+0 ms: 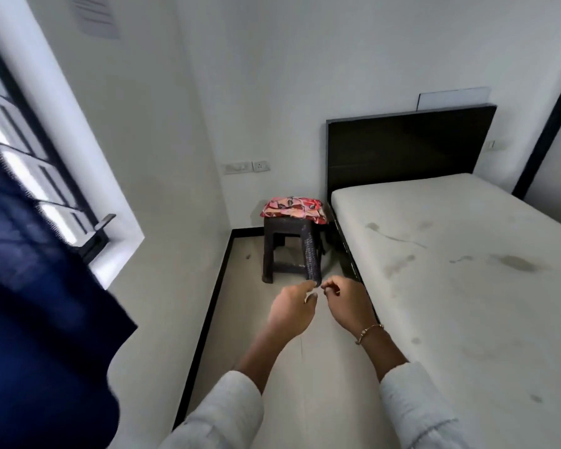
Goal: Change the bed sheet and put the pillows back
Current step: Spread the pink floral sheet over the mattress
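Standing beside bare stained mattress (pixel 450 254), folded sheet (pixel 293 207) on stool (pixel 289 251), both hands (pixel 292 307) loosely curled, empty

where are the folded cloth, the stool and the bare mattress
folded cloth (pixel 292 207), head view, middle of its patterned top
stool (pixel 287 247), head view, front of its dark frame under the seat
bare mattress (pixel 460 254), head view, middle of its stained top surface

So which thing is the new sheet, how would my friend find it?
Start at the dark wooden headboard of the bed with the bare white mattress. Just left of it, in the room's corner, stands a dark brown plastic stool. The folded red and pink patterned cloth lies on top, the only colourful thing nearby.
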